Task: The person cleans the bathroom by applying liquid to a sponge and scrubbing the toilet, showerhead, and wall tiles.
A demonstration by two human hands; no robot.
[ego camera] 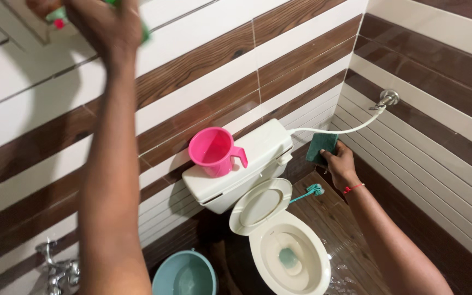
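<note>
Head view — two hands over a toilet.
Right hand (338,162) grips a green scrub pad (321,146) beside the cistern (263,148); left hand (107,24), raised, clasps something green (146,34) — unclear what.

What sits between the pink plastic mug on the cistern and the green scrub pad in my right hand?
In the head view, only the white cistern lid lies between the pink plastic mug and the green scrub pad held by the right hand.

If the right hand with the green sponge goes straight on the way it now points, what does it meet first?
The right hand holds the green sponge pointing up toward the wall. The first thing in that line looks to be the white hose just above the sponge, then the striped tiled wall behind it. Depth is unclear, so the sponge may pass in front of the hose.
</note>
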